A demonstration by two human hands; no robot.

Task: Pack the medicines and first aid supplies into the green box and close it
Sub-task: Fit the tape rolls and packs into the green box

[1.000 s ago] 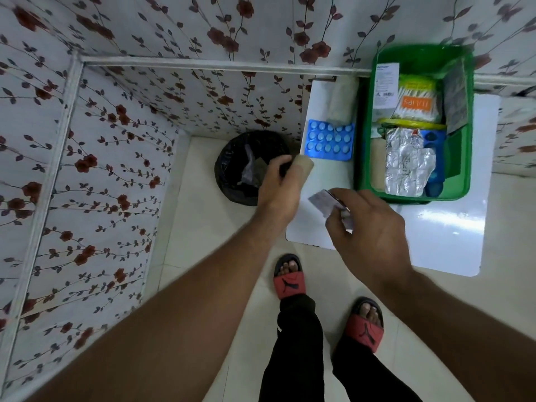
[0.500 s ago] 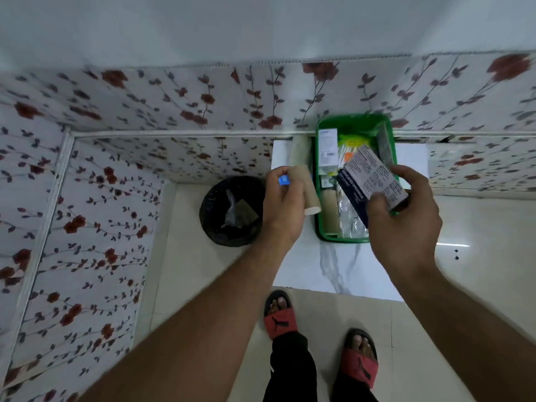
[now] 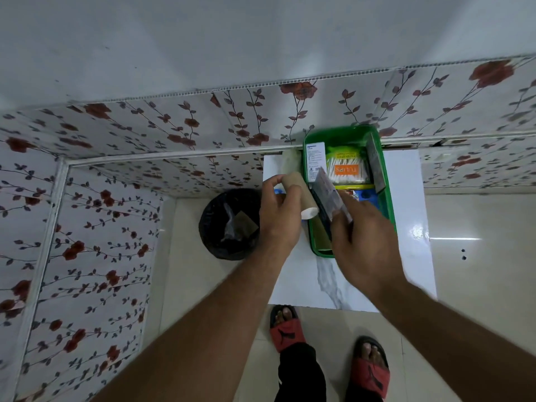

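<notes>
The green box [image 3: 387, 181] sits open on the white table [image 3: 406, 271], its far end against the flowered wall [image 3: 203, 126]. Inside lie a cotton-bud pack [image 3: 346, 169] with an orange label, a white leaflet [image 3: 314, 161] along the left wall, a grey strip [image 3: 375, 166] leaning on the right wall, and something blue [image 3: 367, 195] partly hidden.

Half a second ago the right hand [image 3: 362, 242] held the medicine carton [image 3: 329, 195] flat above the box, printed face up. Now the carton is turned on edge and tipped down into the box's left side, and the hand has dropped with it, covering the near half of the box. Its fingers are pinched on the carton's near end.

The left hand [image 3: 280, 219] has hardly moved: it holds the brown roll [image 3: 300, 195] just left of the box rim, fingers curled round it, thumb on the far side.

On the floor left of the table stands a black bin [image 3: 229, 224]. The red slippers [image 3: 287, 329] are below, as before.
</notes>
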